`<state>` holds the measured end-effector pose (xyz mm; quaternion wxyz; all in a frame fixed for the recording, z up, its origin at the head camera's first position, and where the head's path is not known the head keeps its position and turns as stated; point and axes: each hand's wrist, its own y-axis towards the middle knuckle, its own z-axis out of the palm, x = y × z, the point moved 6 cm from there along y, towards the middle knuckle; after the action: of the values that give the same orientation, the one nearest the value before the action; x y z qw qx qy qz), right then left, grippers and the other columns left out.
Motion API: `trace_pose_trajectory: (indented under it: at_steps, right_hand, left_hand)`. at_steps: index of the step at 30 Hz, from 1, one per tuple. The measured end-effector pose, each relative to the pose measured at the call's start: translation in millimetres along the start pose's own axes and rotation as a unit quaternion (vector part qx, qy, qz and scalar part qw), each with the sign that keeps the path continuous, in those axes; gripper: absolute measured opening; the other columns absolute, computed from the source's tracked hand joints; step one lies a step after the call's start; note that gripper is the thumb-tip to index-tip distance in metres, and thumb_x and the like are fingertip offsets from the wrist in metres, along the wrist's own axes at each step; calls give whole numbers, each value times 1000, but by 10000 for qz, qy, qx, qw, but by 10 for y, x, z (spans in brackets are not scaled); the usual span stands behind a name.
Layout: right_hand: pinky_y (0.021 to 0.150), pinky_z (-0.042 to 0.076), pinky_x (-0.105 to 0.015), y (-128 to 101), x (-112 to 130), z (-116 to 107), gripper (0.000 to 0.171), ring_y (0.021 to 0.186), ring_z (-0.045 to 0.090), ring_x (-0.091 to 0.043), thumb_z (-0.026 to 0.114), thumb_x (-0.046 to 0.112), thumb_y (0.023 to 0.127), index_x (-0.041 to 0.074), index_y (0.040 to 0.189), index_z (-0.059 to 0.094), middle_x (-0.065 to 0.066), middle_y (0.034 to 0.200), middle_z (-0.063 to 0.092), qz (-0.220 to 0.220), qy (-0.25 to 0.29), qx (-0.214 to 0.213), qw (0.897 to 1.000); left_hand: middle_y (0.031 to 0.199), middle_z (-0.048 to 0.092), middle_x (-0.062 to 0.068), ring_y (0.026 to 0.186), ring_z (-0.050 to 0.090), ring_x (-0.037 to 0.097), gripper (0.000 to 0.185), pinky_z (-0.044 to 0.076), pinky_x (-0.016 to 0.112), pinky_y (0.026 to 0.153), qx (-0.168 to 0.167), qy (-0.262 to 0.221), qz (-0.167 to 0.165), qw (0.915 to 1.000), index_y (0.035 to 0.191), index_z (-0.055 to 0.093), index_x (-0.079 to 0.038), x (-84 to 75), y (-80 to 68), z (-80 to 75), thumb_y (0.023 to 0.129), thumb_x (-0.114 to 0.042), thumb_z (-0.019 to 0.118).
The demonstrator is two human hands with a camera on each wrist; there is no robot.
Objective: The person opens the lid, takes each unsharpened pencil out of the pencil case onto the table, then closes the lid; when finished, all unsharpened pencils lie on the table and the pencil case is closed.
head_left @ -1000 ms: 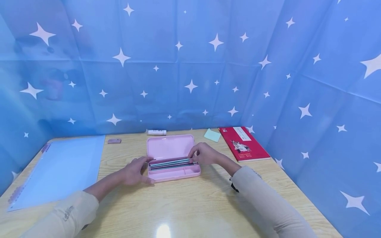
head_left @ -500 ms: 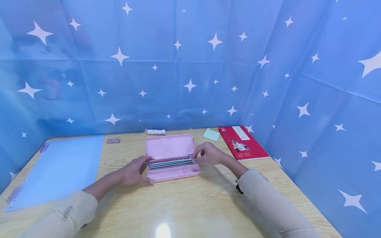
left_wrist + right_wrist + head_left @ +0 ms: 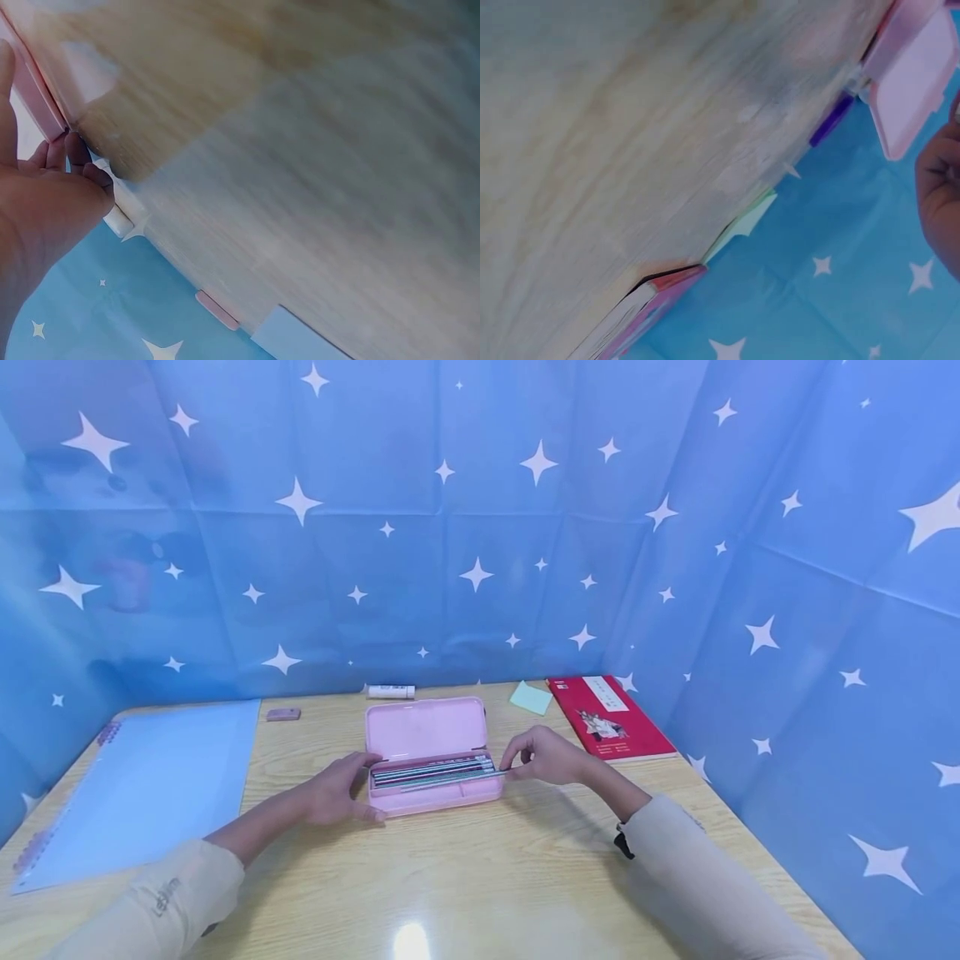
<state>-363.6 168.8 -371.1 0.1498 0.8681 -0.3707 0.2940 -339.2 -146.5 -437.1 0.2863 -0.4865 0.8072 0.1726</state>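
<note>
A pink pencil case [image 3: 442,805] lies with its lid [image 3: 426,728] raised, several pencils [image 3: 423,771] in its long rear compartment. My right hand [image 3: 553,755], off the case's right end, pinches one slim pencil [image 3: 457,781] by its right end. That pencil slants over the front compartment, its left end lower. At the left end, my left hand [image 3: 333,791] grips the case, thumb at the front corner and fingers toward the back. Its fingers meet the case [image 3: 37,94] in the left wrist view. Only part of the right hand [image 3: 939,199] shows in the right wrist view.
A blue sheet [image 3: 157,785] covers the table's left side, with a small purple eraser-like block [image 3: 283,715] beside it. Behind the case lies a white tube [image 3: 391,692]. Green sticky notes [image 3: 531,697] and a red booklet [image 3: 611,718] lie back right, before a starry blue curtain [image 3: 480,527].
My right hand has moved right and slightly toward me, drawing one pencil up out of the rear compartment and over the front one. The left hand has stayed on the case.
</note>
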Motion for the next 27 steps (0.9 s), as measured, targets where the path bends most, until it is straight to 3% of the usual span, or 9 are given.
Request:
trace_pose_trajectory:
  at_steps: [15, 27]
  right_hand:
    - [73, 50, -25, -193, 0, 148, 12, 79, 60, -17, 77, 5, 85, 11, 95, 79, 4, 95, 75, 10, 245, 410, 9989]
    - [67, 49, -23, -179, -80, 270, 11, 70, 56, -11, 74, 1, 85, 7, 94, 79, -1, 91, 75, 94, 335, 651, 9973]
  left_hand:
    - [145, 42, 22, 140, 33, 45, 106, 28, 56, 113, 16, -117, 115, 9999, 149, 33, 1, -14, -2, 9, 73, -52, 84]
    - [144, 43, 20, 140, 34, 44, 101, 29, 56, 112, 62, -209, 110, 9997, 148, 33, 0, -41, -14, 10, 75, -48, 84]
